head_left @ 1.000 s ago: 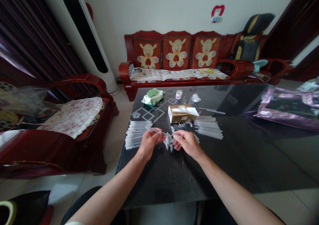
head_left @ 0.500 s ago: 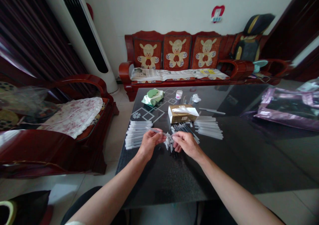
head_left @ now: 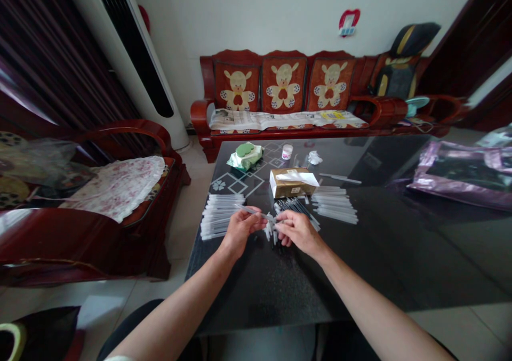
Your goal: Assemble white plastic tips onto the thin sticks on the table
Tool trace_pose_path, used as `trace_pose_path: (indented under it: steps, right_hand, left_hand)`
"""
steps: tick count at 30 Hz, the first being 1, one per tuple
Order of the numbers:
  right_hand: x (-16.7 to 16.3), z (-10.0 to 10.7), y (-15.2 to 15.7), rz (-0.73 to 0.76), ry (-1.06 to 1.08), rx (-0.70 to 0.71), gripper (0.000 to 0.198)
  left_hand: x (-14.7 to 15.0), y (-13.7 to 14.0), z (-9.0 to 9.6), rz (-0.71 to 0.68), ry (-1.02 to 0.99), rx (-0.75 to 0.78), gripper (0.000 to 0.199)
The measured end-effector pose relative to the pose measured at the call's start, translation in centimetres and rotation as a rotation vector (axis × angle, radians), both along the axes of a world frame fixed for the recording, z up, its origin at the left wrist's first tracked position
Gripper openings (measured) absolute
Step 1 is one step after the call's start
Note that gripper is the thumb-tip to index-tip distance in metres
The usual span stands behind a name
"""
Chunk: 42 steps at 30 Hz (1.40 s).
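Observation:
My left hand (head_left: 242, 226) is closed in a pinch on a whitish translucent pen barrel (head_left: 247, 209), which slants up to the left. At the barrel's right end, my right hand (head_left: 298, 230) is closed too, its fingertips on something too small to make out. Below and between the hands lie several small white pen parts (head_left: 269, 234). A row of white pen barrels (head_left: 216, 219) lies beside my left hand. Dark thin pen refills (head_left: 296, 205) lie just behind my right hand, and another row of white pens (head_left: 335, 205) lies to its right.
On the dark glossy table (head_left: 384, 254) a tissue box (head_left: 294, 184) stands behind the refills. Farther back are a green pack of wipes (head_left: 245, 157), a small white tub (head_left: 287, 151), a crumpled tissue (head_left: 314, 158) and a loose pen (head_left: 340, 178). A purple-edged bag (head_left: 464, 177) lies at right.
My right hand's fingers have shifted slightly at the barrel's right end. My left hand keeps its hold, and the things on the table lie as before.

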State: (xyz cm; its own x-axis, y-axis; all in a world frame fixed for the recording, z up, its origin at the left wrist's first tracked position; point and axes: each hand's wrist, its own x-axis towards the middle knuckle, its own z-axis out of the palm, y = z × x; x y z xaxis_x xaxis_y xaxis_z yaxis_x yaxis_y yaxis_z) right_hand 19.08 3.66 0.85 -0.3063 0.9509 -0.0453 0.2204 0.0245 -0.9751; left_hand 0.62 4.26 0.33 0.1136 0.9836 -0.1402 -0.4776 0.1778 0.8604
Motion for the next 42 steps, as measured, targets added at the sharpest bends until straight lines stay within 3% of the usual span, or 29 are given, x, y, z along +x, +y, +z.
trace_pose_path:
  steps: [3,8,15,20,26,30,38,42]
  right_hand:
    - [0.08,-0.11,-0.02,0.023,-0.012,0.027,0.030]
    - [-0.01,-0.32,0.03,0.031,0.004,-0.018,0.044]
    - [0.09,-0.05,-0.01,0.018,-0.017,0.020,0.032]
    - [-0.02,-0.25,0.04,0.024,-0.005,-0.024,0.044]
    - [0.03,-0.16,0.01,0.030,-0.022,0.010,0.034]
    - [-0.06,-0.16,0.02,0.035,-0.011,-0.030,0.043]
    - [-0.13,-0.10,0.01,0.064,0.059,-0.024,0.046]
    - [0.00,-0.11,0.17,0.026,0.098,-0.073,0.044]
  left_hand:
    - [0.03,-0.08,-0.03,-0.009,-0.003,0.005,0.029]
    - [0.01,-0.06,0.11,-0.003,0.007,0.004,0.028]
    - [-0.03,-0.02,0.08,-0.006,0.003,-0.002,0.028]
    - [0.03,-0.08,0.13,-0.003,0.009,-0.004,0.030]
    - [0.04,-0.03,0.08,-0.010,0.007,-0.005,0.030]
    - [0.03,-0.04,0.09,-0.011,0.014,-0.010,0.029]
    - [0.25,-0.38,-0.22,-0.123,0.013,0.060,0.026]
    - [-0.02,-0.01,-0.22,-0.061,0.006,0.028,0.027]
